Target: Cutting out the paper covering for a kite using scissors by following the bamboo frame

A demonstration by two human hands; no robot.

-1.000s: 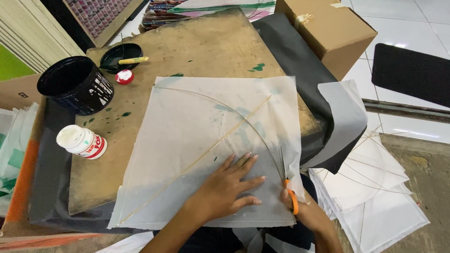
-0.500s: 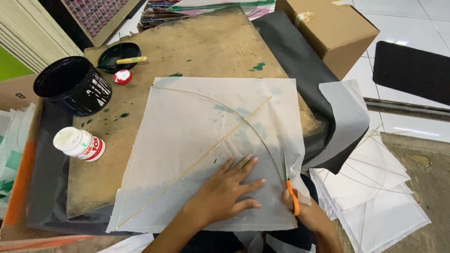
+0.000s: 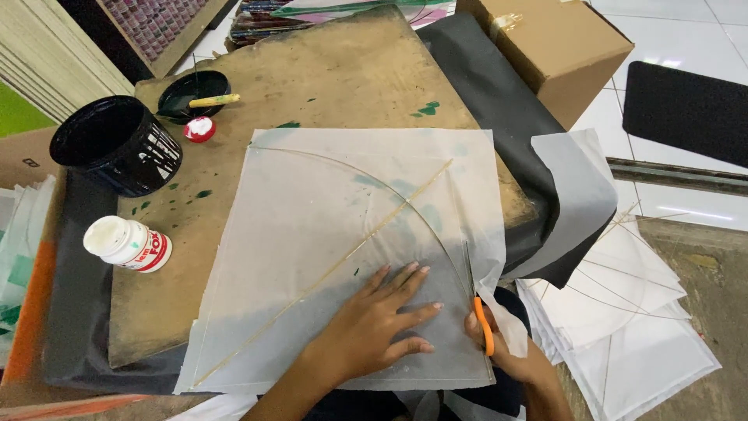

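1. The left hand [image 3: 374,331] lies flat, fingers [image 3: 405,281] spread and released, on the translucent white paper kite sheet [image 3: 327,226].
2. The right hand [image 3: 506,351] is clenched on orange-handled scissors [image 3: 481,320] at the sheet's right edge.
3. The sheet rests on the worn brown wooden surface [image 3: 312,78], near a black bucket [image 3: 117,144] and a white glue bottle [image 3: 128,243].

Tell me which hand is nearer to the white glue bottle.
Left. The left hand lies flat on the translucent paper sheet, right of the white glue bottle lying at the board's left edge. The right hand, holding orange-handled scissors, is farther right at the sheet's edge.
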